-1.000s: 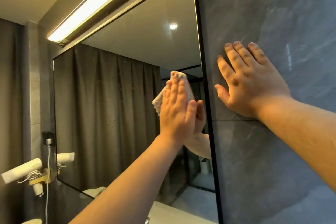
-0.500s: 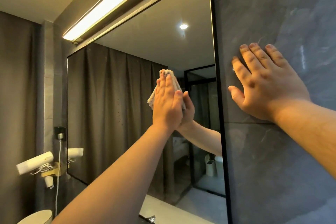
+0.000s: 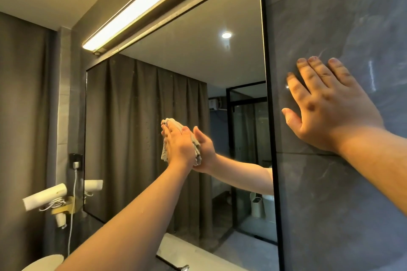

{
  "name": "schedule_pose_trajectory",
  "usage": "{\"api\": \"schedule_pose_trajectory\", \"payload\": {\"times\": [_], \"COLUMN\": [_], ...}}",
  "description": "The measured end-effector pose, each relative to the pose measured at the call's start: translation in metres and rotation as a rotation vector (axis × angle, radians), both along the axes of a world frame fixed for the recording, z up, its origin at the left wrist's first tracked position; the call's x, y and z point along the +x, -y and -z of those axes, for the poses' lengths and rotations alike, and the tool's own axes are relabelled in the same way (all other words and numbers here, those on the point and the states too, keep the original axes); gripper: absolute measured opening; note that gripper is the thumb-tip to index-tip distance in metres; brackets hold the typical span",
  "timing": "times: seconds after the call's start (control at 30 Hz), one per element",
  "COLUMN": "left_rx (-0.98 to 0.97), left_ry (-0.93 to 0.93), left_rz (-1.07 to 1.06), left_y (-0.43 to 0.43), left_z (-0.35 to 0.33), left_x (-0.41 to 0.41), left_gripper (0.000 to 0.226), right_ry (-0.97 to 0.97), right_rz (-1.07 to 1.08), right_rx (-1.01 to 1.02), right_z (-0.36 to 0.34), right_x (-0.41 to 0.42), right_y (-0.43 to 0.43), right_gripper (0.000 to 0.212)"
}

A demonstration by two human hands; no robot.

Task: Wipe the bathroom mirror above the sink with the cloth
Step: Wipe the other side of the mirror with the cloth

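The black-framed mirror (image 3: 136, 130) fills the middle of the head view and reflects dark curtains and a glass shower door. My left hand (image 3: 179, 145) lies flat against the glass near its centre and presses a crumpled beige cloth (image 3: 164, 152) onto it. The cloth shows at my fingertips and below my palm; the hand hides the rest. My right hand (image 3: 326, 108) rests open, fingers spread, on the grey tile wall (image 3: 343, 204) just right of the mirror's edge.
A lit strip lamp (image 3: 141, 4) runs along the mirror's top. A white hair dryer (image 3: 44, 196) sits in a gold wall holder at the lower left, its cord plugged into a socket (image 3: 76, 160). A faucet tip (image 3: 182, 267) and a white rim (image 3: 44, 262) show at the bottom.
My left hand has slid the cloth leftward and down across the glass, away from the mirror's right edge. My right hand stays planted on the tile wall.
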State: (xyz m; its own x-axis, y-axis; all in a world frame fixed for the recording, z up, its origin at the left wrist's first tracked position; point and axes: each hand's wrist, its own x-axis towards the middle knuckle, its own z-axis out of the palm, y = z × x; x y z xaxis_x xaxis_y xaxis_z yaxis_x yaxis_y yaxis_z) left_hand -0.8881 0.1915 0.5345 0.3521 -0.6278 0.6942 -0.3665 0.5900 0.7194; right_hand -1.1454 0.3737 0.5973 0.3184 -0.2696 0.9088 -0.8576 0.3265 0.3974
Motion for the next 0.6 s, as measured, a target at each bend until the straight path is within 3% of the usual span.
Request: {"api": "schedule_pose_trajectory", "payload": {"times": [0.1, 0.27, 0.6], "left_rx": [0.004, -0.084, -0.601], "left_ry": [-0.021, 0.102, 0.581], "left_rz": [0.008, -0.005, -0.093], "left_y": [0.0, 0.003, -0.018], "left_z": [-0.024, -0.047, -0.043], "left_x": [0.005, 0.008, -0.046], "left_gripper": [0.062, 0.059, 0.06], "right_ry": [0.005, 0.005, 0.015], "right_rz": [0.008, 0.02, 0.039], "right_rx": [0.0, 0.011, 0.013], "right_z": [0.0, 0.0, 0.001], "right_x": [0.0, 0.0, 0.002], "right_y": [0.0, 0.0, -0.003], "right_gripper": [0.076, 0.076, 0.077]}}
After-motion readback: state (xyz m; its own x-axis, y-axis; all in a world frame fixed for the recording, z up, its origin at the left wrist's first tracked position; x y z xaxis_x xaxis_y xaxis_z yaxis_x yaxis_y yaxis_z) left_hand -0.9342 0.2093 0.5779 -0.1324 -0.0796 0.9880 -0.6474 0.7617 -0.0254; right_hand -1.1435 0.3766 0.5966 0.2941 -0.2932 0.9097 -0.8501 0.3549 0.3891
